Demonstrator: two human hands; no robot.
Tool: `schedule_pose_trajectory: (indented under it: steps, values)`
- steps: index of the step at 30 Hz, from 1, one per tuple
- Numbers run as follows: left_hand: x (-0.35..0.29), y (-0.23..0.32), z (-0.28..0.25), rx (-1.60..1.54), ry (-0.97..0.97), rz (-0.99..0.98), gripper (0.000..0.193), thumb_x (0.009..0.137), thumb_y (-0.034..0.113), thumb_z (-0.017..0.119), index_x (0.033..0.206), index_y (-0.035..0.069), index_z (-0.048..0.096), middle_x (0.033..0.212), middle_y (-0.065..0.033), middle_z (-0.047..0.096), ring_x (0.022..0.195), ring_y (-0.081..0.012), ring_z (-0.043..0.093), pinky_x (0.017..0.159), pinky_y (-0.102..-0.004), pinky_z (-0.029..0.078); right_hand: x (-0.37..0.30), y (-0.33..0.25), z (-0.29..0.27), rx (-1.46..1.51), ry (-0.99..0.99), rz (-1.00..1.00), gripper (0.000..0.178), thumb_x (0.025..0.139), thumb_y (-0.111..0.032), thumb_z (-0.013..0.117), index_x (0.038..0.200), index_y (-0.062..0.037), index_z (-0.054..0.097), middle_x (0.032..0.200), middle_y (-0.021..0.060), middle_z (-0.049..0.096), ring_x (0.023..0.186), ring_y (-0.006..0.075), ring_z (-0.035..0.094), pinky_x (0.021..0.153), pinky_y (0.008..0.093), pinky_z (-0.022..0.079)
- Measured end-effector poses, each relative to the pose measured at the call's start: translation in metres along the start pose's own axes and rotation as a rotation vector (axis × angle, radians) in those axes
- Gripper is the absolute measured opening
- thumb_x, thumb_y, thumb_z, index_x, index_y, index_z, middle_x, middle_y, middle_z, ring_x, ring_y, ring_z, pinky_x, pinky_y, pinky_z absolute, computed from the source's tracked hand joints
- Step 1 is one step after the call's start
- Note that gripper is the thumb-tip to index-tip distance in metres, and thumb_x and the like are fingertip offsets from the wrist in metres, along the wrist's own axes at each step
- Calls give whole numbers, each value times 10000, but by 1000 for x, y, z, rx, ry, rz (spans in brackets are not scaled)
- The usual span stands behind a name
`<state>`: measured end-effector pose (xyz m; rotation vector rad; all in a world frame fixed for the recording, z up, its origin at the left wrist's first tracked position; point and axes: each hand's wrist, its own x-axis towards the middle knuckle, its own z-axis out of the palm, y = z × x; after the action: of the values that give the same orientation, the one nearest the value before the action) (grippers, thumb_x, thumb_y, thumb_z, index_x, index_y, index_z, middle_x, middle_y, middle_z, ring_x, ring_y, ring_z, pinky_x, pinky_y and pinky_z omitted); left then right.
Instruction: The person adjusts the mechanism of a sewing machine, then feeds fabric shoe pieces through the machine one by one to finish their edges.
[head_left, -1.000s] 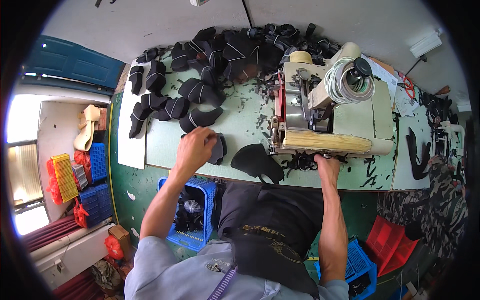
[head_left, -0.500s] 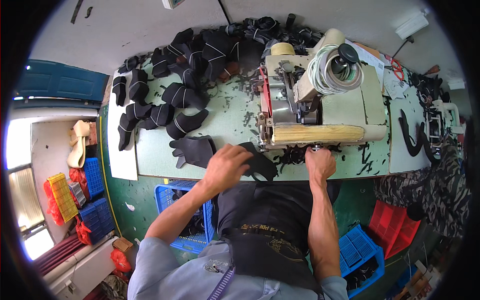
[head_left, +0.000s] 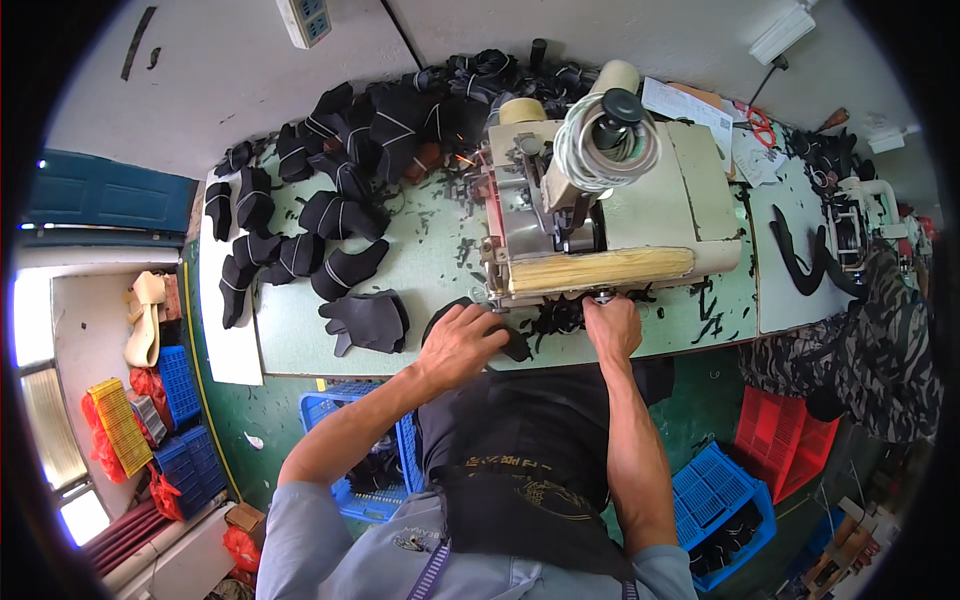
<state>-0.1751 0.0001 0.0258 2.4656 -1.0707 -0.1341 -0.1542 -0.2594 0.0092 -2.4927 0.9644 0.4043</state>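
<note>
My left hand [head_left: 462, 343] lies over a dark, curved sheet piece [head_left: 515, 346] at the table's front edge, its fingers together and bent down onto it. The fingertips and part of the piece are hidden under the hand. My right hand [head_left: 612, 328] is closed around a small metal knob [head_left: 602, 297] at the front of a cream-coloured bench machine [head_left: 680, 225]. Most of the knob is covered by the fingers. A stack of dark cut pieces [head_left: 370, 322] rests left of my left hand. Black scraps [head_left: 556, 318] are heaped between my hands.
Tied black bundles [head_left: 340, 215] cover the table's left and back. Orange sparks [head_left: 464, 159] show at the machine's far left corner. Blue crates [head_left: 715, 485] stand low on both sides, with a red crate [head_left: 785, 440] at right. A camouflage-patterned garment [head_left: 880, 350] is at the right.
My left hand has moved right and settled onto the dark piece, which now sits nearer the machine's left corner. Sparks have appeared. My right hand stays on the knob; the whole view has shifted.
</note>
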Motion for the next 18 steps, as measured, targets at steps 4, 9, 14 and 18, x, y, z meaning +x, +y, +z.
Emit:
schedule_pose_trajectory:
  steps: [4, 9, 14, 18]
  values:
    - [7, 14, -46, -319, 136, -100, 222, 808, 114, 768, 1015, 87, 692, 886, -82, 665, 868, -309, 622, 770, -422, 513, -30, 4, -27, 14, -98, -172, 602, 901, -429, 694, 1351, -66, 527, 979, 158, 735, 898, 426, 707, 766, 535, 538]
    - [42, 23, -90, -888, 58, -703, 300, 956, 146, 713, 1214, -3, 672, 899, -23, 710, 734, -66, 628, 603, -283, 528, -95, 7, -51, 892, -334, -598, 611, 962, -244, 700, 1464, -61, 404, 1063, 114, 670, 898, 209, 680, 801, 338, 553]
    - [86, 17, -80, -1101, 95, -767, 305, 1002, 187, 653, 1186, -56, 667, 853, -67, 725, 711, -85, 659, 584, -253, 551, -88, -5, -59, 1137, -535, -444, 483, 963, -86, 660, 1408, -59, 474, 1152, 82, 636, 953, 115, 635, 853, 253, 504]
    - [100, 16, -74, -954, 77, -856, 280, 980, 194, 677, 1082, -64, 703, 761, -72, 714, 606, -110, 663, 531, -260, 555, -62, -6, -70, 1003, -456, -361, 134, 944, -32, 671, 1076, -20, 691, 944, -22, 672, 838, 34, 572, 767, 216, 472]
